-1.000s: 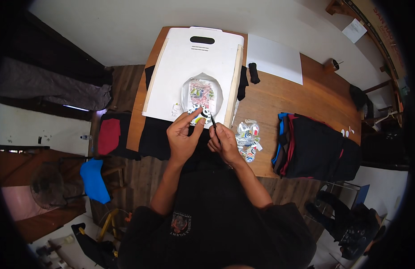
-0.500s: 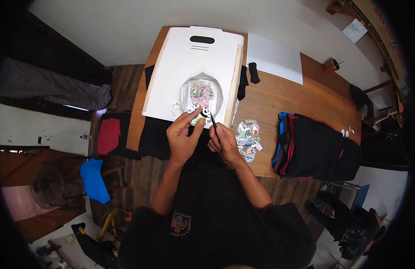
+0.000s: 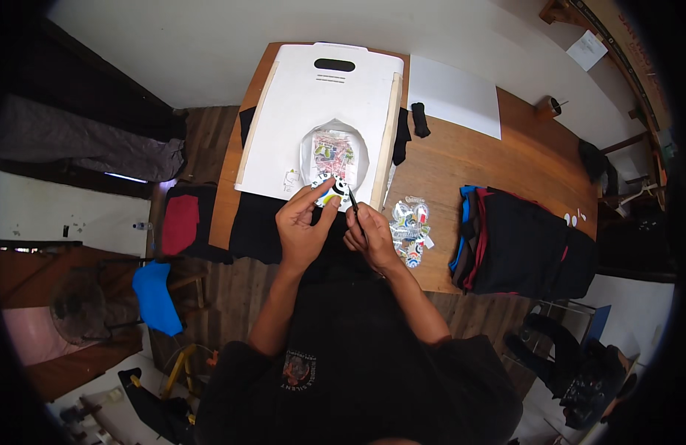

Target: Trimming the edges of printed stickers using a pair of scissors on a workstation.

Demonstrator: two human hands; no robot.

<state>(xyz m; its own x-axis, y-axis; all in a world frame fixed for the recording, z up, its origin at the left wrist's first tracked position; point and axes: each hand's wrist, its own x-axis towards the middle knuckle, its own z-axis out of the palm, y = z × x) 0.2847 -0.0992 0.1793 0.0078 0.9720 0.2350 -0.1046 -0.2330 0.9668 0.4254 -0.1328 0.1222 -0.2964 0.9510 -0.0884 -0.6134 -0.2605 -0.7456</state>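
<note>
Pinched between the thumb and fingers of my left hand (image 3: pixel 302 226) is a round, printed cut-out (image 3: pixel 327 200), white with black, yellow and blue; whether it is a sticker or a patch I cannot tell. My right hand (image 3: pixel 371 236) grips a slim, dark pointed tool (image 3: pixel 352 199), its tip at the cut-out's right edge. The tool's exact kind is too small to make out. Both hands work over the near end of a white board (image 3: pixel 283 111). Behind the cut-out, a round recess in the board shows a printed sheet (image 3: pixel 334 152) in red and green.
Right of my hands, a cluster of colourful round cut-outs (image 3: pixel 411 230) lies on the wooden table (image 3: pixel 446 163). Farther right sits a stack of folded dark garments (image 3: pixel 524 245). A white sheet (image 3: pixel 454 96), a small black roll (image 3: pixel 420 121) and a brown cup (image 3: pixel 548 109) are toward the back.
Both hands stay almost where they were. The round cut-out looks turned slightly in my left fingers, with the tool still at its edge.
</note>
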